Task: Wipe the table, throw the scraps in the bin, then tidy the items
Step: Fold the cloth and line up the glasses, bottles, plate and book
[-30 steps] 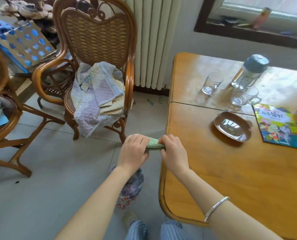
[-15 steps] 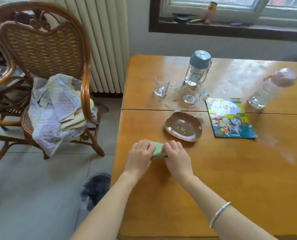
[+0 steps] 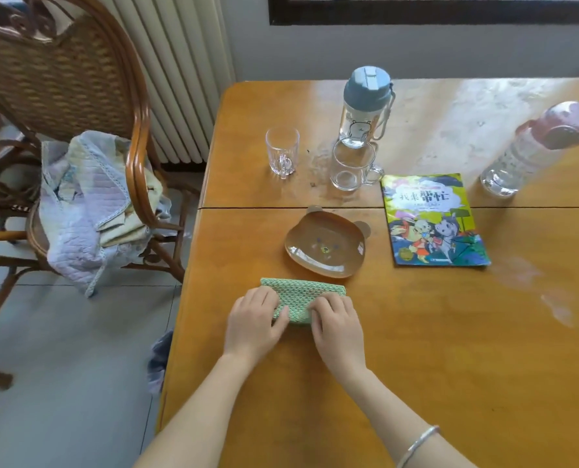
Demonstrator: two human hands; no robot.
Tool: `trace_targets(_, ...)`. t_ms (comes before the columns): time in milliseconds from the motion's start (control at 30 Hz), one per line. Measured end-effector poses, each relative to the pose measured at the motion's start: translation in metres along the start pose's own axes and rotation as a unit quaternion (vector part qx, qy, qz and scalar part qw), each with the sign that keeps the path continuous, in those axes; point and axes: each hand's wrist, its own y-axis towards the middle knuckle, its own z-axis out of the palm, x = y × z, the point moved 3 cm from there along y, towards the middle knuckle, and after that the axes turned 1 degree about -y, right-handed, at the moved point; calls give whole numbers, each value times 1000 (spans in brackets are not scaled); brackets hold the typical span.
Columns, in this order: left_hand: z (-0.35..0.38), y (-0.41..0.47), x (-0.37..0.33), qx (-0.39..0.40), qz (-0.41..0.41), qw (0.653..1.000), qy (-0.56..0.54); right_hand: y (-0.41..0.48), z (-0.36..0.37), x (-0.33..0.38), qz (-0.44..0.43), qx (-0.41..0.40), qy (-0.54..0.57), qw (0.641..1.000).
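cloth (image 3: 303,293): green, folded, flat on table (image 3: 416,349) near left edge, just beside bear plate (image 3: 325,243) | left hand (image 3: 256,320) + right hand (image 3: 337,324): both pressing fingers onto cloth (palms down)

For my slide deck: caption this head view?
Both hands fold a green cloth on the wooden table, near a bear-shaped plate.
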Motion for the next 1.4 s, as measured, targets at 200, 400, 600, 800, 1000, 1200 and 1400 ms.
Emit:
trace_targets(200, 8, -7, -2, 36, -11, 999, 14, 0, 3, -1, 60, 44, -8, 997)
trace_targets(400, -9, 38, 3, 14, -30, 999, -30, 27, -9, -4, 158, 3, 88, 984)
trace_targets(600, 2, 81, 0, 41, -203, 968, -140, 62, -26, -31, 349, -61, 151, 923)
trace_targets(800, 15, 102, 3, 39, -282, 937, -202, 81, -15, -51, 406, -8, 142, 903)
trace_targets(1000, 11, 110, 25, -17, -334, 919, -206, 111, -1, -41, 328, 15, 135, 935)
trace_targets(1200, 11, 119, 42, -41, -352, 915, -193, 129, 13, -28, 306, 28, 145, 940)
trace_targets(1400, 13, 124, 38, -89, -339, 919, -180, 135, 9, -37, 321, -17, 160, 933)
